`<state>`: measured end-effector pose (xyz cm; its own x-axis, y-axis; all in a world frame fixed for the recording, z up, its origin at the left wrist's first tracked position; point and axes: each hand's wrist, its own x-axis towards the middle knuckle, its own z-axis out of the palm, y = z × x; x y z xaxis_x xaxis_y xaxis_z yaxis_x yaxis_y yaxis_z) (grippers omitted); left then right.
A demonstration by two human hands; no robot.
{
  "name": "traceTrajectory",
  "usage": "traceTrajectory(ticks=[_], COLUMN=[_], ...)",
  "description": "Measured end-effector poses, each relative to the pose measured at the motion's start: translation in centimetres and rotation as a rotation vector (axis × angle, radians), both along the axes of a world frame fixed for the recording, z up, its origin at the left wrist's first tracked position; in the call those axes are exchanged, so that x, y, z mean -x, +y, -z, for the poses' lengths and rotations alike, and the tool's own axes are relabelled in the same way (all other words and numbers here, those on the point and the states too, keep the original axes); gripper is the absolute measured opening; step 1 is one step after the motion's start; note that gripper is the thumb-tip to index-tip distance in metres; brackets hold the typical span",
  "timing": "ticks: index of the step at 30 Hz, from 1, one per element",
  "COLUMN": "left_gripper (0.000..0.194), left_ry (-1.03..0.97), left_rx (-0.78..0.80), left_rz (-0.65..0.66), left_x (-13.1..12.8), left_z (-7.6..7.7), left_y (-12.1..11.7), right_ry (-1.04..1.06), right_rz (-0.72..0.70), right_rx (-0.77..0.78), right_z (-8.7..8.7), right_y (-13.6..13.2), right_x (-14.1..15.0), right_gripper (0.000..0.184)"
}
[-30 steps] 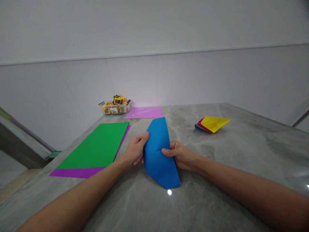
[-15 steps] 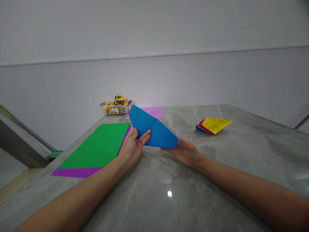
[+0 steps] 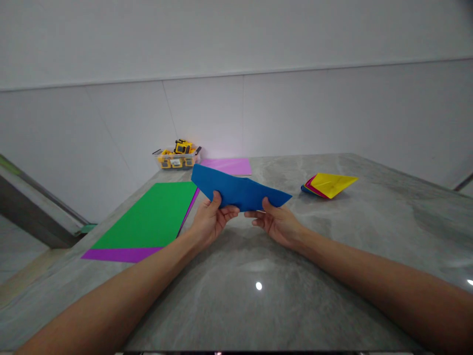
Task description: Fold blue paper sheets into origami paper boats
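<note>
A folded blue paper (image 3: 238, 191) is held up above the grey marble table (image 3: 332, 256), lying almost level and stretching from upper left to right. My left hand (image 3: 210, 222) pinches its lower edge near the middle, thumb on the near face. My right hand (image 3: 277, 224) grips the same edge further right, thumb up against the paper and fingers curled under it. Both hands are closed on the sheet.
A green sheet (image 3: 153, 217) lies on a purple sheet (image 3: 118, 254) at the left. A pink-purple sheet (image 3: 229, 166) and a clear box of yellow toy vehicles (image 3: 177, 158) sit by the wall. Folded yellow, red and blue papers (image 3: 328, 185) rest at the right.
The blue paper turned from standing on end between my hands to lying nearly flat and long. Both hands shifted their hold to its lower edge and rose a little.
</note>
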<state>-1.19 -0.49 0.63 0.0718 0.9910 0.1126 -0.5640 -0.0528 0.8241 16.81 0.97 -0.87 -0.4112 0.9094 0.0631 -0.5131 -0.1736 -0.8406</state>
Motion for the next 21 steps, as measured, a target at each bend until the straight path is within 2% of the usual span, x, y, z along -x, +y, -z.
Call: traceTrajectory(ticks=[3, 7, 9, 12, 14, 17, 19, 21], left_gripper=[0.049, 0.063, 0.068, 0.071, 0.07, 0.064, 0.053, 0.028], left_ry=[0.023, 0.091, 0.164, 0.209, 0.141, 0.058, 0.132, 0.275], left_rx=[0.041, 0.008, -0.013, -0.031, -0.038, 0.004, 0.074, 0.134], left_rz=[0.054, 0.146, 0.16, 0.125, 0.129, 0.23, 0.297, 0.278], left_x=[-0.1, 0.2, 0.4, 0.7, 1.1, 2.2, 3.0, 3.4], left_z=[-0.1, 0.1, 0.3, 0.2, 0.0, -0.4, -0.4, -0.2], left_y=[-0.3, -0.6, -0.7, -0.8, -0.6, 0.4, 1.2, 1.8], right_ry=[0.023, -0.017, -0.077, -0.226, -0.318, -0.387, -0.414, -0.444], right_rz=[-0.07, -0.229, -0.25, -0.167, -0.08, 0.009, 0.017, -0.002], right_rx=[-0.013, -0.133, -0.229, -0.386, -0.473, -0.639, -0.76, -0.835], right_z=[0.2, 0.5, 0.5, 0.4, 0.0, -0.6, -0.8, -0.9], right_y=[0.0, -0.6, -0.9, -1.2, -1.2, -0.8, -0.3, 0.2], right_x=[-0.3, -0.1, 0.1, 0.0, -0.4, -1.5, -2.4, -3.2], right_gripper=[0.05, 0.058, 0.049, 0.025, 0.018, 0.026, 0.028, 0.028])
